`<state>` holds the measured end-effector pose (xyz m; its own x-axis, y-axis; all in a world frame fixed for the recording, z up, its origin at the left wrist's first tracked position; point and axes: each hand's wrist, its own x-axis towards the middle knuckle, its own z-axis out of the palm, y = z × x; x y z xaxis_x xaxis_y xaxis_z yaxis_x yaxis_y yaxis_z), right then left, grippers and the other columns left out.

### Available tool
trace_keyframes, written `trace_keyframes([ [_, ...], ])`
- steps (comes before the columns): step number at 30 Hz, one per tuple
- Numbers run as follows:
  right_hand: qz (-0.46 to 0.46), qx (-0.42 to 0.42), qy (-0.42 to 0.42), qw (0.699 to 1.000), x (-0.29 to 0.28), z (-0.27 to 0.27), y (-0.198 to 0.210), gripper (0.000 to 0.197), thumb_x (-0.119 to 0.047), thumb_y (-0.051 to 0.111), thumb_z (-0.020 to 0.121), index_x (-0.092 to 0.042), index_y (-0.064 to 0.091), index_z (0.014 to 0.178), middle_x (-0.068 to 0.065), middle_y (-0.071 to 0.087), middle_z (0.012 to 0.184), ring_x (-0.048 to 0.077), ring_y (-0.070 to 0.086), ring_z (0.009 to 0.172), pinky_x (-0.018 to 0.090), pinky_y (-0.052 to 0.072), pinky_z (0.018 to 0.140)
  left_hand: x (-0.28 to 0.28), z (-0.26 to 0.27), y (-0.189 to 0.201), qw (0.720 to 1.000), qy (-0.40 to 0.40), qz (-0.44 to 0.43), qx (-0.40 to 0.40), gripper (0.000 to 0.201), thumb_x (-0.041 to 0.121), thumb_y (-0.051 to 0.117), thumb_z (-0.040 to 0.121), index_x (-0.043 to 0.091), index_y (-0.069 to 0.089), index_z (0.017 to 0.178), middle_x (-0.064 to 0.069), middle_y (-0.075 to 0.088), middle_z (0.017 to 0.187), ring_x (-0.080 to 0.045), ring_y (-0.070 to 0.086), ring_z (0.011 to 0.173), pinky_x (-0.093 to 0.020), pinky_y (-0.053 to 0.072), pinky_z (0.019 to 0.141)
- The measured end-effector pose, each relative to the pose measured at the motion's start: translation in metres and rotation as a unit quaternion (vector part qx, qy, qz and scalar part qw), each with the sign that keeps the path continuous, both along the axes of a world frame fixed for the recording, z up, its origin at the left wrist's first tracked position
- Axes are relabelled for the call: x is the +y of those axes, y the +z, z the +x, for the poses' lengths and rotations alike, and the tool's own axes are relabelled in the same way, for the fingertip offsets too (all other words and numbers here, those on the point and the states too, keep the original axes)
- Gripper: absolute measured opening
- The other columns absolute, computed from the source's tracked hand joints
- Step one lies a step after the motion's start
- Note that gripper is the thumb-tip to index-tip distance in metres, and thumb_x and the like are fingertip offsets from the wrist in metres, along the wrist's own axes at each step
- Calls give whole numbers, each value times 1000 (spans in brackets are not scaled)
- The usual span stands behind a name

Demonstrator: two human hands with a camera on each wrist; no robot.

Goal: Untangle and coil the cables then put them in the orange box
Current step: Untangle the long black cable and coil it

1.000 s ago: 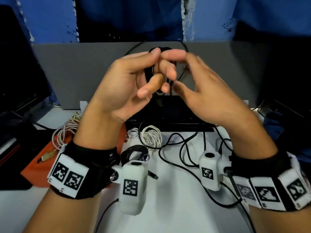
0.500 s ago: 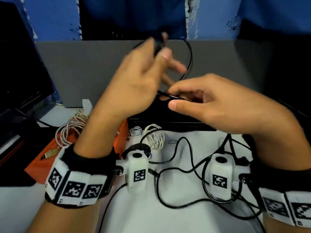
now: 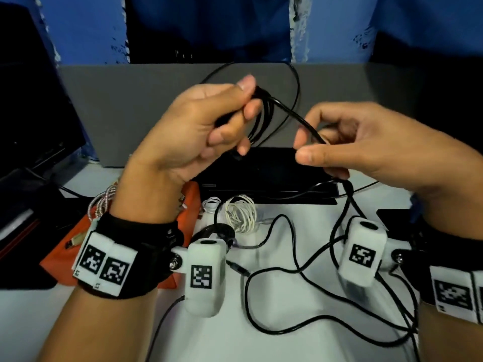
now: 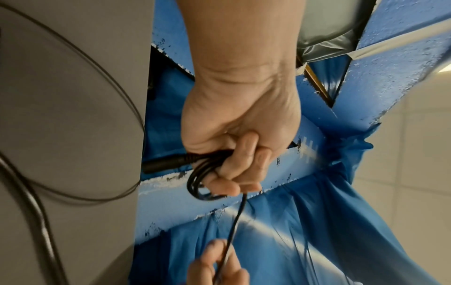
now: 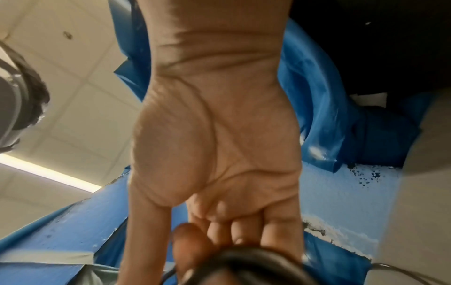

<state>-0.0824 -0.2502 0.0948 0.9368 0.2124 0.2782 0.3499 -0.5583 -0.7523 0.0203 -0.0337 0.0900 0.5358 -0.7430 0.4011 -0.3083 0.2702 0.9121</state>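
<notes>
My left hand (image 3: 230, 121) is raised over the desk and grips a small coil of black cable (image 3: 261, 118) with its plug; in the left wrist view the fingers (image 4: 241, 160) curl round the loops (image 4: 197, 179). A strand runs from the coil to my right hand (image 3: 311, 145), which pinches it between thumb and fingers. The rest of the black cable (image 3: 295, 259) trails in loose loops on the white desk. The orange box (image 3: 65, 252) lies low at the left, under my left wrist, with a braided silver cable (image 3: 100, 202) in it.
A coiled white cable (image 3: 240, 212) and a smaller white one (image 3: 211, 203) lie on the desk beside the orange box. A flat black device (image 3: 266, 176) sits behind them, a grey partition (image 3: 130, 108) at the back, and a dark monitor (image 3: 34, 105) at the left.
The left hand has lowered slightly with the coil. The right hand now pinches the strand lower and to the right of the coil, drawing it taut.
</notes>
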Motion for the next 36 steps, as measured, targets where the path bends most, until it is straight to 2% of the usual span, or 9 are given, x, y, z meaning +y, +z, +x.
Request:
trace_keyframes([
  [4,-56,-1,-51,997,-14,-1,-1,47,-62,74,74,-36,69,112,-6,70,91,21,66,85,41,52,85,-9,3,3,993,64,-77,69,35,29,40,109,14,53,80,9,33,42,-6,23,33,-24,45,57],
  [9,-50,-35,-131,990,-35,-6,-1,47,-70,63,74,-38,72,107,-7,76,102,10,72,96,43,56,92,-8,9,2,967,202,-122,96,35,28,43,109,15,55,79,7,32,45,-9,22,37,-25,44,58],
  [14,-166,72,-104,978,-24,12,-21,79,-88,62,64,-51,55,134,-23,68,118,-2,67,105,35,51,101,-11,2,3,971,178,-132,86,34,29,43,109,14,55,81,7,33,45,-10,22,37,-25,44,59],
  [19,-286,52,-138,947,-16,34,-48,67,-57,65,91,-52,28,147,-11,66,93,4,62,79,32,52,76,-8,-2,7,978,139,-138,69,34,29,42,109,14,55,82,8,33,44,-9,22,36,-25,44,60],
  [22,-338,34,-170,925,-26,43,-52,48,-46,63,97,-50,37,139,-12,66,87,12,63,82,42,55,80,-4,-3,8,978,126,-151,74,35,29,42,110,15,55,81,9,33,43,-8,23,36,-24,44,60],
  [26,-437,-95,-254,857,-56,51,-43,28,-24,61,100,-39,60,124,-4,63,120,27,58,110,41,50,80,9,1,15,963,101,-217,122,35,27,40,110,15,55,81,9,34,41,-8,25,32,-19,42,57],
  [31,-450,-247,-282,811,-96,48,-32,26,6,67,84,-11,79,99,12,60,119,41,52,99,50,45,80,25,12,19,935,59,-299,184,36,23,39,110,12,56,81,9,35,40,-7,28,29,-16,42,56],
  [34,-350,-259,-264,861,-103,45,-29,28,17,57,81,-5,75,81,11,62,118,31,59,102,38,49,89,20,10,17,937,58,-291,183,36,23,39,110,12,56,80,9,35,40,-8,27,29,-17,43,55],
  [36,-165,-242,-260,920,-106,42,-26,39,22,48,78,-11,64,65,5,68,102,15,64,89,25,50,80,18,9,17,948,73,-262,166,36,24,40,109,13,56,79,9,34,40,-8,26,30,-18,42,55],
])
